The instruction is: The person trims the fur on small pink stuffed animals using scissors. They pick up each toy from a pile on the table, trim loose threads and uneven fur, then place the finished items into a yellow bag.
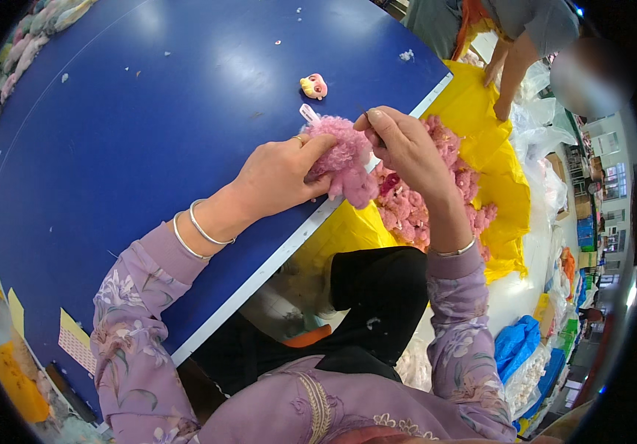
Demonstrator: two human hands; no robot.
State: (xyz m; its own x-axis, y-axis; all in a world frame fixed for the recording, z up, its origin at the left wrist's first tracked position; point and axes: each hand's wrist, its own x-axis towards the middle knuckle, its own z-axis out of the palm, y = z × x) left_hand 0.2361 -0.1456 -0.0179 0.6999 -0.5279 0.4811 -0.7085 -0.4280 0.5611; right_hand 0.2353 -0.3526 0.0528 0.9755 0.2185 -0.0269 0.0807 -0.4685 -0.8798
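A fluffy pink plush toy (340, 148) is gripped between the thumb and fingers of my left hand (277, 174), at the table's edge. A small white tag (309, 113) sticks up from the plush. My right hand (400, 144) is closed in a pinch just right of the toy; a thin dark tip shows at its fingertips, too small to name. Beyond the toy, a small doll face piece (313, 86) with pink and yellow colouring lies on the blue table (148, 133).
Many pink plush pieces (407, 214) lie in a yellow sheet or bag (507, 222) beside the table. At the far right, another person's hands (503, 103) reach toward that yellow material. A printed paper sheet (78, 340) lies near the table's left corner. A blue plastic bag (518, 348) sits at right.
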